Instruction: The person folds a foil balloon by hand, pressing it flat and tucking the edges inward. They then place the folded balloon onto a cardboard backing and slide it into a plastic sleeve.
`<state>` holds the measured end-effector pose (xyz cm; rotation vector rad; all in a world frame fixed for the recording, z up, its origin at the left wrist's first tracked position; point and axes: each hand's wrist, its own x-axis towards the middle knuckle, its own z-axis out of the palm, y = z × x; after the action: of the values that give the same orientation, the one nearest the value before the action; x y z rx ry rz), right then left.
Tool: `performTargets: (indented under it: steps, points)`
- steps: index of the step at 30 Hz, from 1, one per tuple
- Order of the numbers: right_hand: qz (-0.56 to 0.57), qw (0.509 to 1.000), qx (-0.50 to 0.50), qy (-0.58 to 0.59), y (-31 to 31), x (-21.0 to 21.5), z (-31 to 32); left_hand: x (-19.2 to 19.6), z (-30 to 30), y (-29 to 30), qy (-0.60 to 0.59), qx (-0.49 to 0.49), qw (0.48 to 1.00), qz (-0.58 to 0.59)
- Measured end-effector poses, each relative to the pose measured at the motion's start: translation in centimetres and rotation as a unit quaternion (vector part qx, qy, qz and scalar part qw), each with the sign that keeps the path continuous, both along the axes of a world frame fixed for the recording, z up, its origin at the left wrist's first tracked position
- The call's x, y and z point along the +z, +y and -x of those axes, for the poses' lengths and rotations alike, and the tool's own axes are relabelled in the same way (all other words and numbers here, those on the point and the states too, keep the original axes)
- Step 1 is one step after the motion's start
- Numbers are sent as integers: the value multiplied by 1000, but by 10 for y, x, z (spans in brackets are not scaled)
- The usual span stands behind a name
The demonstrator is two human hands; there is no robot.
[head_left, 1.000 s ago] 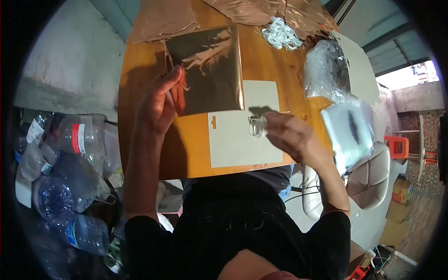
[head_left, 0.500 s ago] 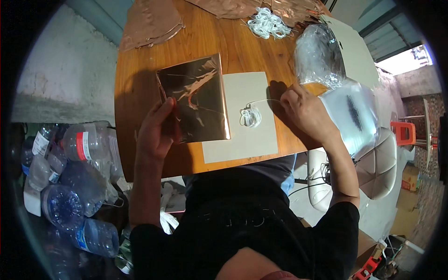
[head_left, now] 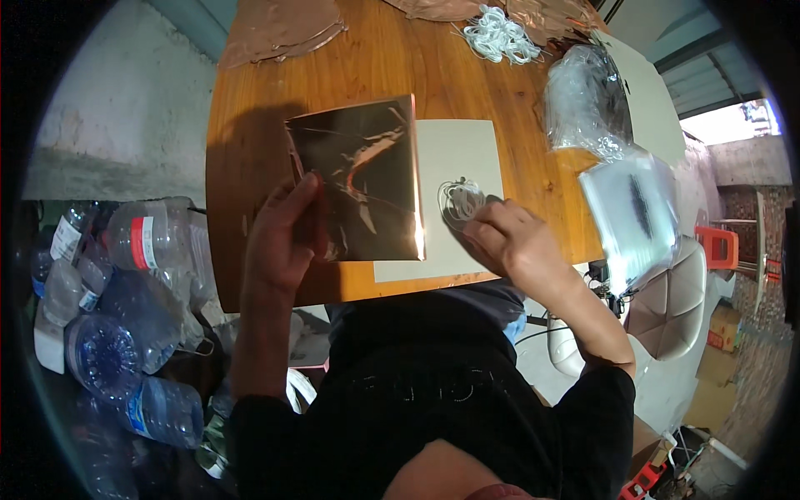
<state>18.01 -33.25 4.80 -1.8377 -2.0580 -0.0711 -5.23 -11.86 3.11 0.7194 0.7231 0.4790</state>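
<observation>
My left hand [head_left: 283, 225] grips the left edge of a shiny copper-coloured foil packet [head_left: 333, 217], thumb on top. The packet is flat and rectangular, creased in the middle, and tilted over the left part of a beige cardboard sheet [head_left: 446, 150]. On that sheet lies a small coil of thin white cord [head_left: 461, 200]. My right hand [head_left: 512, 246] is closed in a pinch at the coil's right side, its fingertips turned toward the cord. The cord's end between those fingers is too fine to make out now.
A tangle of white cords [head_left: 500, 35] lies on the far side of the wooden table [head_left: 400, 58]. Copper-coloured sheets [head_left: 279, 29] are at the far left. Clear plastic bags [head_left: 583, 100] and a stack of clear sleeves [head_left: 631, 208] stand right. Plastic bottles [head_left: 162, 233] crowd the left.
My right hand has come left and nearer, down to the coil; the strand stretched out to it no longer shows. My left hand still holds the foil packet.
</observation>
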Motion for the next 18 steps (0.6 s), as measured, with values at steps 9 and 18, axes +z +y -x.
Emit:
performTargets:
  steps: [9, 18]
  points:
    - [-12, 976, -155, 152, -30, 1, -6, 3, -46, -47, 32, -26, 993, -108]
    - [-67, 978, -150, 130, 2, -25, 11, 19, -56, -8, 33, -10, 999, -31]
